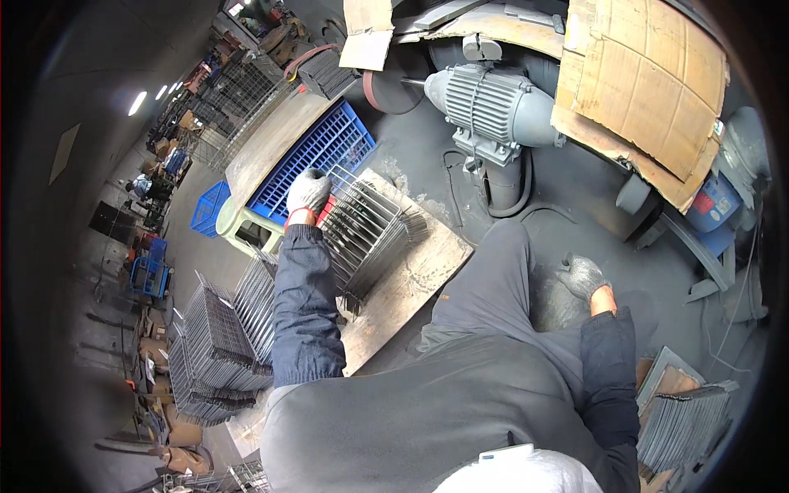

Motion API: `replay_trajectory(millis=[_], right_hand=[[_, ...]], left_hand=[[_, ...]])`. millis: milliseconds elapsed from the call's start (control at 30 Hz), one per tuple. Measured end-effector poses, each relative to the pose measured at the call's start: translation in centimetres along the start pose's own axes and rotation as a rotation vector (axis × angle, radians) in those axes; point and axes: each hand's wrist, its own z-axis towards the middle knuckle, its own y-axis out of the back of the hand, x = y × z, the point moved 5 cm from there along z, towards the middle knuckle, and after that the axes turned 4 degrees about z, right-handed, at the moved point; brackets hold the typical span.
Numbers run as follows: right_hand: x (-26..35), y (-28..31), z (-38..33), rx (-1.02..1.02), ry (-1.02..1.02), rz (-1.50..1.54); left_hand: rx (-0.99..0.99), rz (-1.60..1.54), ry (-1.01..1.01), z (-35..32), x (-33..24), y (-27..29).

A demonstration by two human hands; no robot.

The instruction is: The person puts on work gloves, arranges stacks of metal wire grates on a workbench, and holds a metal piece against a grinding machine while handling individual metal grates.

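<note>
My left hand (pixel 309 194), in a grey knit glove, is closed at the upper left edge of a wire rack (pixel 362 215). This rack stands in front of a stack of similar racks (pixel 393 238) on a wooden board (pixel 436 261). Something red (pixel 327 212) shows beside my fingers; I cannot make out what it is. My right hand (pixel 582 277), gloved the same way, hangs beside my right knee with its fingers curled. Nothing shows in it, and it is apart from the racks.
Ahead stands a grey motor (pixel 485 103) with a round wheel (pixel 394 86) on its shaft. Blue plastic crates (pixel 316 156) lie beyond my left hand. More wire racks (pixel 218 337) are piled at left. Cardboard (pixel 649 90) covers the right side, and flat grey pieces (pixel 682 423) are stacked at lower right.
</note>
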Motion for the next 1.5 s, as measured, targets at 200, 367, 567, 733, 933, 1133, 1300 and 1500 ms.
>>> replay_trajectory(millis=[200, 367, 567, 733, 933, 1133, 1300, 1500], right_hand=[[-0.4, -0.4, -1.1, -0.004, -0.001, 0.010], [-0.5, -0.1, -1.8, -0.009, -0.026, -0.013], [0.8, 0.4, -3.4, -0.032, -0.031, 0.037], [0.8, 0.8, -4.9, -0.205, 0.027, 0.134], [-1.0, 2.4, -6.7, -0.468, 0.043, 0.301], [-2.8, 3.3, -9.2, -0.541, 0.047, 0.463], [-4.1, 2.9, -10.6, -0.442, -0.020, 0.524], [-9.1, 0.1, -9.8, -0.476, 0.060, 0.648]], left_hand=[[-0.103, -0.035, -0.069, -4.7, -6.1, 4.9], [-0.236, -0.136, -0.211, -9.7, -11.5, 8.4], [-0.206, -0.510, -0.381, -13.9, -16.7, 9.2], [0.089, -0.924, -0.387, -15.4, -20.9, 7.2], [0.515, -1.421, -0.211, -16.7, -25.1, 0.9], [0.845, -1.681, 0.040, -19.0, -30.8, -7.3], [0.950, -1.596, 0.031, -22.6, -34.3, -11.0], [1.058, -1.468, 0.041, -25.0, -37.5, -13.1]])
